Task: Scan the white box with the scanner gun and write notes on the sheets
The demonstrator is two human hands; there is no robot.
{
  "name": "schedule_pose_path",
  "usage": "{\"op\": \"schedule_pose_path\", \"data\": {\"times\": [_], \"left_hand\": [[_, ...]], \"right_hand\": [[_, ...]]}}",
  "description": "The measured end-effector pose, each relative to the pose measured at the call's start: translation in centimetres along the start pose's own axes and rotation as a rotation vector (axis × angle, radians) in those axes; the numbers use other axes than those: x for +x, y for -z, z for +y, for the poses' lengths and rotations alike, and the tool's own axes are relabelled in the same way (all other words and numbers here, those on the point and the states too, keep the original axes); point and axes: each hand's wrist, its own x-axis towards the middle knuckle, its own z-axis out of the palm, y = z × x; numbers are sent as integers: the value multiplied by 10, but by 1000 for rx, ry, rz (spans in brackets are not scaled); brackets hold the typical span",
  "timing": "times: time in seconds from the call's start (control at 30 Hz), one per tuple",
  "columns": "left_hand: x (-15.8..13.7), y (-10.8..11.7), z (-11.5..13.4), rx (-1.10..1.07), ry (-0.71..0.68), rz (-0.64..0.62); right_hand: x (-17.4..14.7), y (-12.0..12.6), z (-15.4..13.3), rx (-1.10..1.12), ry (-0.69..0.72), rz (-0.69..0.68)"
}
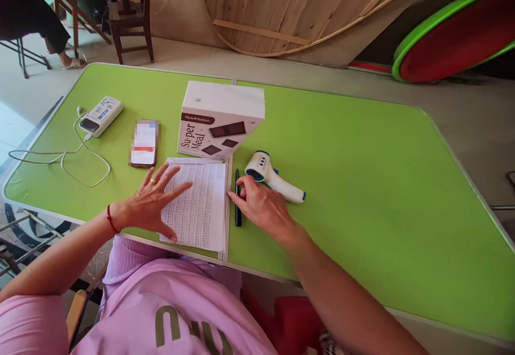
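My left hand [151, 202] is spread wide across a stack of written sheets [199, 205], its thumb by the near left edge. It holds nothing. A black pen [237, 216] lies lengthwise just right of the sheets. My right hand [263, 205] hovers at the pen, thumb and index finger apart and reaching over it, the other fingers curled under and partly hidden. Whether the fingers touch the pen is unclear. Behind the right hand lies a white and blue infrared thermometer [277, 180]. Beyond the sheets stands a white box [221, 119] with dark printing.
A phone [144, 143] lies left of the box. Farther left are a white power bank [101, 116] and its looped cable [64, 154]. All rest on a green folding table [362, 183] with a seam down it. Someone's leg [56, 33] and a wooden chair [131, 20] show behind.
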Motion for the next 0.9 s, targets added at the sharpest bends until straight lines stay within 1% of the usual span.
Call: {"op": "schedule_pose_path", "data": {"times": [0.07,0.17,0.27,0.37,0.53,0.7,0.8,0.9], "left_hand": [[-4,-16,2,-52,-29,-58],[-2,-36,8,-113,10,-26],[3,-44,15,-142,40,29],[4,-43,18,-154,11,55],[1,-44,15,-204,-52,127],[4,-44,17,-209,-80,149],[1,-36,17,-171,-84,119],[0,-22,13,-162,-86,-3]], "right_hand": [[1,-1,0,-13,-5,-20],[1,-3,4,-33,-77,-8],[1,-5,10,-55,-152,47],[3,-5,15,-14,-152,86],[5,-6,18,90,-120,73],[5,-12,14,111,-74,143],[3,-14,12,138,-58,156],[2,-12,15,170,-62,202]]}}
